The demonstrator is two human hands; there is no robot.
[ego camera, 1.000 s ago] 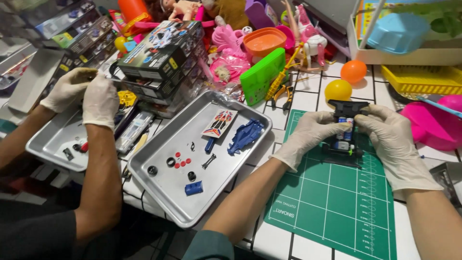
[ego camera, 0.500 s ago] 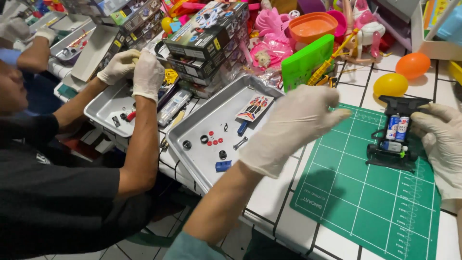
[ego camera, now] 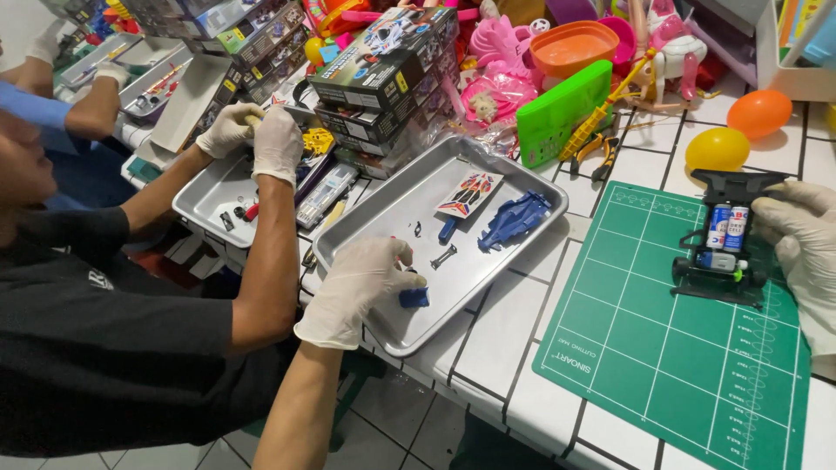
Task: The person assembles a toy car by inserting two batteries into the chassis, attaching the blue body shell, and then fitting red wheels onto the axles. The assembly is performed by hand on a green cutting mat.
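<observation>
- Pinching: left hand (ego camera: 359, 289) fingers (ego camera: 402, 277) curled shut on a small blue part (ego camera: 414, 298), low in the metal tray (ego camera: 383, 341), abt 7 o'clock of the tray's middle.
- Right hand (ego camera: 805, 252) fingers (ego camera: 775, 207) wrapped on the right side of the toy car chassis (ego camera: 719, 248). They grip it upright on its wheels at 1 o'clock of the green cutting mat (ego camera: 670, 348).
- Step, as I judge it: a parts pick from the tray while the chassis is steadied. A clean lift calls for a firm fingertip pinch, since the part is tiny, hard plastic, and the gloves look slick.
- Chassis: black plastic, open frame, two cylinder batteries seated side by side w/ a small motor below them.
- Loose in the tray at 12–1 o'clock of the left hand: blue car body shell (ego camera: 514, 219), glossy and moulded; flat sticker sheet (ego camera: 468, 193); short dark pin (ego camera: 442, 257).
- Tray is dull brushed metal w/ rolled rim; mat is matte rubbery w/ white grid; counter (ego camera: 496, 335) is white tile w/ dark grout.
- At 10 o'clock a co-worker's gloved hands (ego camera: 257, 139) work over a 2nd tray.
</observation>
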